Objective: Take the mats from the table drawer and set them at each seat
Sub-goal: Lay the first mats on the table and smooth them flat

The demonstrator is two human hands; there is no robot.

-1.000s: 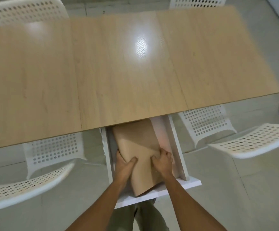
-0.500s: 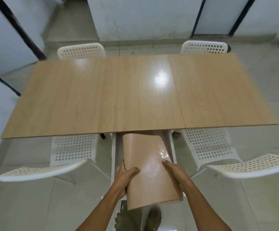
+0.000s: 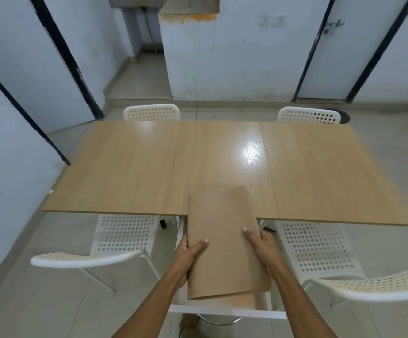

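Holding the mats [image 3: 224,242] clear of the drawer [image 3: 224,312], the person has completed the removal step as far as the stack in hand is concerned. The left hand [image 3: 190,258] is closed on the left edge of the mats, thumb on top and fingers underneath; the right hand [image 3: 261,247] is closed on the right edge in the same manner. The mats read as a flat tan stack; how many sheets it contains cannot be told. Relative to the table [image 3: 149,167], the stack is held at the middle of the near edge, its far end overlapping the tabletop and its near end above the open drawer, which projects from under the table toward the person. A tan surface shows inside the drawer below the stack; whether this is another mat cannot be determined. No mat lies on the table, so the placement step has not begun at any seat. Four white perforated chairs are visible: a near left chair [image 3: 122,237] and a near right chair [image 3: 312,247] at the near edge of the table, and a far left chair [image 3: 151,112] and a far right chair [image 3: 307,115] at the far edge. Remaining work, by judgement: one mat at each of these positions, and a check of the drawer for remaining mats.
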